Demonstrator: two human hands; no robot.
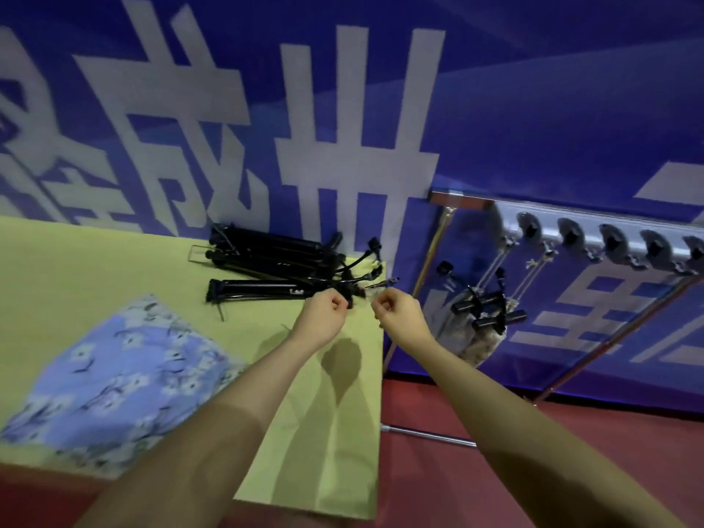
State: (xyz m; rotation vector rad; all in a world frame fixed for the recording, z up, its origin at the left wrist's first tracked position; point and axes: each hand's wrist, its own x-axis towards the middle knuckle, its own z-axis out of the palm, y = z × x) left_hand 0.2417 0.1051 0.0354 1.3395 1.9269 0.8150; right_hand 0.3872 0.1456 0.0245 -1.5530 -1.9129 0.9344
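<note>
Pinching: left grip (327, 313) on black cable (266, 291), right grip (396, 312) on its thin wire tail; cable glossy, slender, plug-tipped.

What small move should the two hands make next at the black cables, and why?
Probably draw the right hand slightly rightward to straighten the thin wire it pinches, because the left hand grips the black cable bundle beside it on the green cloth.

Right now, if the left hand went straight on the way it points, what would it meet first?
Likely the black cable bundle; the left hand already seems to pinch its near end.
</note>
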